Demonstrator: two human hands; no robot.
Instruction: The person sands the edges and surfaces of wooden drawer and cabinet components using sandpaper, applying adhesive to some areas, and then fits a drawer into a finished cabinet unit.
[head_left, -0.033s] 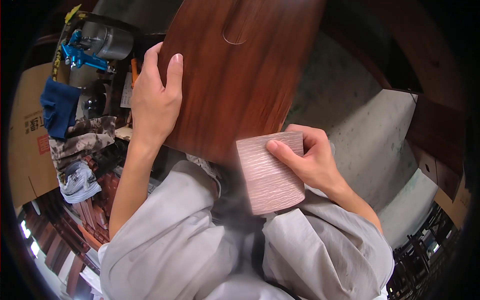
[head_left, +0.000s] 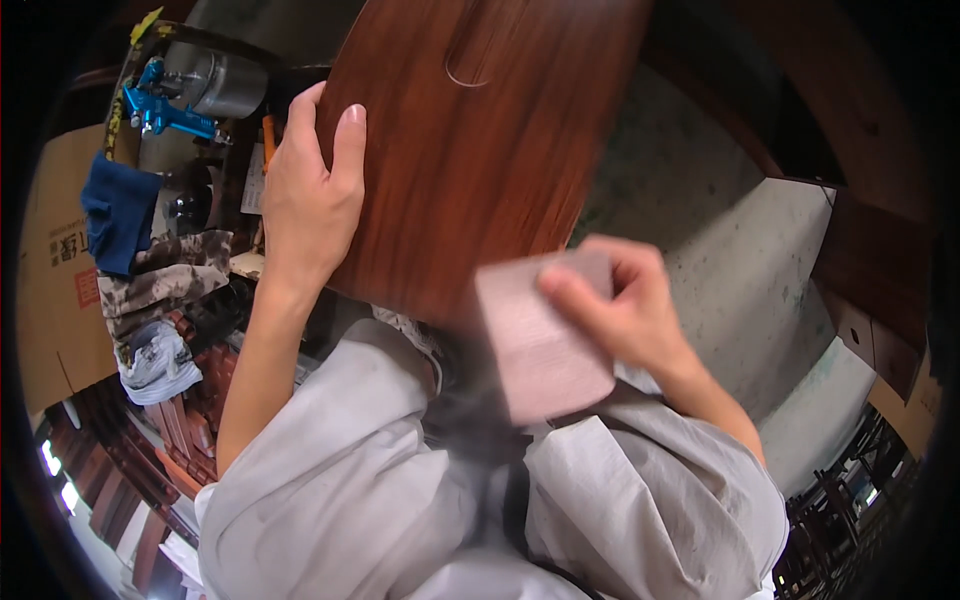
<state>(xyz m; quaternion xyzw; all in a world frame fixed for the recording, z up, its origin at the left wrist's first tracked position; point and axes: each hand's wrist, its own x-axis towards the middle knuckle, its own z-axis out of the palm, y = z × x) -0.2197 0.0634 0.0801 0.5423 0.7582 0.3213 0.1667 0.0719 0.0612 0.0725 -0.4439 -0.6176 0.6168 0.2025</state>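
A dark reddish-brown wooden board with a rounded slot lies tilted in front of me, its far end out of view. My left hand grips the board's left edge, thumb on the top face and fingertips out of sight around the side. At the board's near right corner, my right hand pinches a pinkish sheet of sandpaper, thumb across its upper part. Motion blurs this hand and the sheet. The sandpaper overlaps the corner from here; whether it touches the wood I cannot tell.
On the left stand a blue spray gun with a metal cup, a dark blue cloth, a camouflage cloth and a crumpled white rag. Behind them is a cardboard box. Dark wooden furniture stands right, past the grey floor.
My right hand and the sandpaper have shifted slightly to the right and tilted, now more blurred. My left hand and the board look almost the same.
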